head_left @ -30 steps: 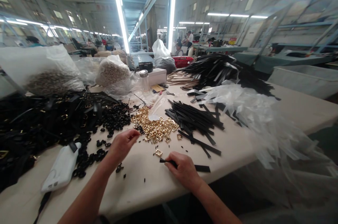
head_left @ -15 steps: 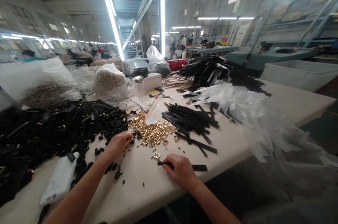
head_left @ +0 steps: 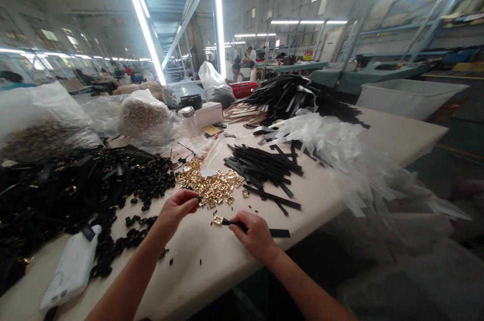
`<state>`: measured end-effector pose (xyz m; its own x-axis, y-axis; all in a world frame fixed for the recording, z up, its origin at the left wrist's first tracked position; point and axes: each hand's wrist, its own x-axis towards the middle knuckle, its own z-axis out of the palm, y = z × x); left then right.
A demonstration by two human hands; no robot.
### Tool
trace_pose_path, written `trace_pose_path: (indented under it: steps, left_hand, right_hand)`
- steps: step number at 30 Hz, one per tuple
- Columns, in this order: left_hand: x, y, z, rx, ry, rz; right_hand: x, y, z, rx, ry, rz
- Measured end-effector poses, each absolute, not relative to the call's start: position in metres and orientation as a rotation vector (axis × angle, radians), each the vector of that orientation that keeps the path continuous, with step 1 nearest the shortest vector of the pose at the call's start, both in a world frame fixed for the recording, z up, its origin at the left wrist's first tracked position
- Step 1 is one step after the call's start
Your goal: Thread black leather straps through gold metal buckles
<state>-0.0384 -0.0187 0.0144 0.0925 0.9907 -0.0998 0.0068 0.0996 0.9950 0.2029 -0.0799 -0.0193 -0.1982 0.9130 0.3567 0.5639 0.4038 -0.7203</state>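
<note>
1. Black straps with gold fittings (head_left: 75, 175) lie heaped at the far left of your bench (head_left: 212, 265), behind a white device (head_left: 70, 270) that rests near the front edge.
2. Small black loops (head_left: 157, 175) crowd against that heap, with more strewn forward across the pale surface toward your left forearm.
3. Your left hand (head_left: 179, 210) is raised at the near side of the gold pile, its grip pinching a small dark piece (head_left: 198, 199) between thumb and fingertips.
4. Gold buckles (head_left: 212, 185) spread in a glinting mound at centre, just beyond both your hands.
5. One single buckle (head_left: 218, 220) sits apart from them, meeting the left tip of the strap in your right hand; whether it is threaded, you cannot tell from here.
6. Your right hand (head_left: 255, 235) has its grip closed around a black strap (head_left: 280, 233), whose tail juts out to the right.
7. Loose black strips (head_left: 260, 165) lie stacked behind that hand.
8. White plastic sheeting (head_left: 328, 142) spills over the right-hand edge.
</note>
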Motion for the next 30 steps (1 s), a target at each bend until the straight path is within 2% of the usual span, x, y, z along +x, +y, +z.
trace_pose_path:
  steps: [4, 8, 18, 30]
  left_hand:
    - [0.012, -0.044, 0.004, 0.867, 0.949, 0.988]
    - [0.031, -0.052, -0.009, 0.718, 0.911, 0.98]
    - [0.032, -0.049, -0.017, 0.632, 0.879, 0.946]
    - [0.018, -0.047, -0.007, 0.631, 0.776, 0.726]
  right_hand:
    - [0.205, -0.079, -0.021, -1.254, -1.701, 0.539]
    - [0.204, -0.078, -0.025, -1.258, -1.637, 0.511]
    - [0.205, -0.082, -0.025, -1.213, -1.704, 0.496]
    - [0.207, -0.085, -0.021, -1.018, -1.844, 0.572]
